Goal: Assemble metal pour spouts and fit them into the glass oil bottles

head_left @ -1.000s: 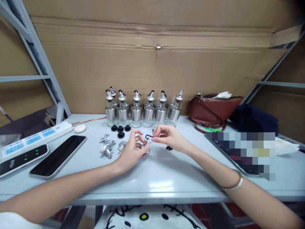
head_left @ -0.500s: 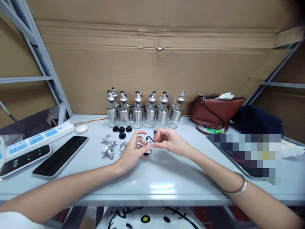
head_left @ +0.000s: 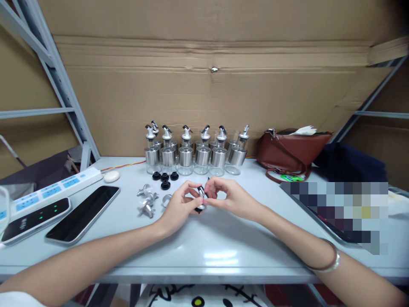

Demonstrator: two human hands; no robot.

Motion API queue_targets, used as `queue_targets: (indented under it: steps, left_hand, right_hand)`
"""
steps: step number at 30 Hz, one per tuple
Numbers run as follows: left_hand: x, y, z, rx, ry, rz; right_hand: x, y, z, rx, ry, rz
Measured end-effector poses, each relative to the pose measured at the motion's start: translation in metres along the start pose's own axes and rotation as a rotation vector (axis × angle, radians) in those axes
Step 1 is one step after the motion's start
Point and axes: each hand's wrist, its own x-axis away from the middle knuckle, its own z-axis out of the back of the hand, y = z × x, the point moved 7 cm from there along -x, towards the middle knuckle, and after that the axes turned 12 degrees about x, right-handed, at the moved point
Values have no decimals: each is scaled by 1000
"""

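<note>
My left hand (head_left: 183, 200) grips a small silver pourer spout (head_left: 201, 206) between thumb and fingers, its black base underneath partly hidden. My right hand (head_left: 228, 196) pinches the black lever (head_left: 205, 194) at the top of that spout, and its fingertips nearly meet those of the left hand. Left of my hands lie several loose silver spout parts (head_left: 147, 207), one of them close by my left fingers. Several black stoppers (head_left: 165, 184) sit just behind these parts. A row of glass bottles with steel sleeves (head_left: 185, 157) stands farther back, the front ones topped with pourers.
On the left are a black phone (head_left: 83, 215), a device with green lights (head_left: 36, 219), a white power strip (head_left: 57, 189) and a white round case (head_left: 111, 176). A brown bag (head_left: 287, 151) and a partly blurred dark tablet-like thing (head_left: 306, 204) occupy the right. Cardboard (head_left: 204, 94) backs the table.
The black lever stuck out toward my right hand before; now it lies more steeply along the spout. My right fingers have closed in on it. The view has shifted slightly.
</note>
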Motion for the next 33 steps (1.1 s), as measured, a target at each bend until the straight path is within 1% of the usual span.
queue_targets:
  steps: [3, 6, 11, 12, 14, 18, 20, 21, 27, 33]
  left_hand:
    - [0, 1, 0, 15, 6, 2]
    - [-1, 1, -1, 46, 10, 17]
    - [-2, -1, -2, 57, -11, 18]
    - [-2, -1, -2, 63, -12, 17]
    - [-2, -2, -1, 80, -8, 17]
    - [0, -1, -3, 96, -17, 22]
    - [1, 0, -4, 100, -15, 21]
    - [1, 1, -4, 103, -11, 24]
    - [-2, 0, -2, 111, 16, 46]
    - [-3, -3, 0, 106, 38, 67]
  right_hand:
    - [0, 2, -1, -23, 6, -23]
    - [-1, 4, 1, 1, 24, -36]
    - [-2, 6, -1, -34, -1, -79]
    - [-2, 6, -1, -34, 8, -84]
    - [-1, 4, 3, -15, 68, -77]
    - [2, -1, 15, 97, 260, 16]
    - [4, -4, 18, 198, 308, 84]
    - [4, -4, 17, 240, 311, 113]
    - [6, -11, 9, 381, 232, 254]
    - [8, -14, 5, 452, 231, 321]
